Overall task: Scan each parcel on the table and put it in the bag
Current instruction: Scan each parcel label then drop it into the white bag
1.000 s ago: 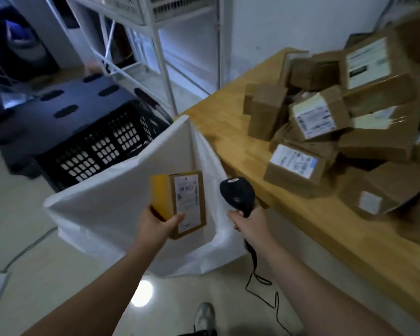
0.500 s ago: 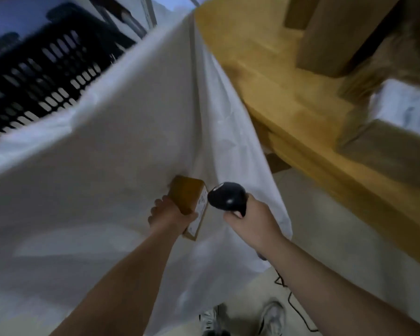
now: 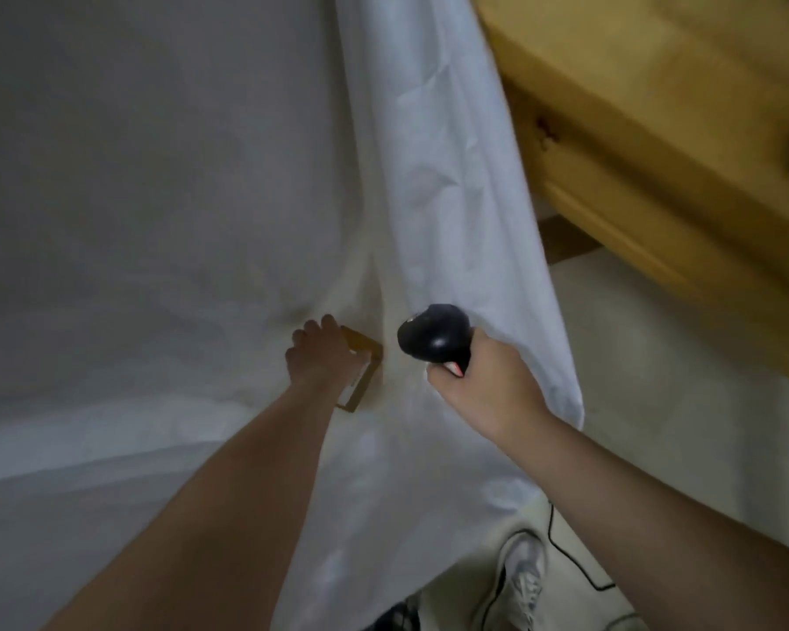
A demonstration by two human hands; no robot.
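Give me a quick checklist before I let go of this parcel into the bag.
1. Parcel gripped by left hand: ok.
2. Parcel inside the bag: ok, white fabric appears to surround it.
3. Scanner secure in right hand: ok.
4. Parcel scanned: cannot tell, its label faces away.
5. Room beneath the parcel: cannot tell, the bag's bottom is hidden.
6. Cable clear of shoe: cannot tell, it runs close beside it.
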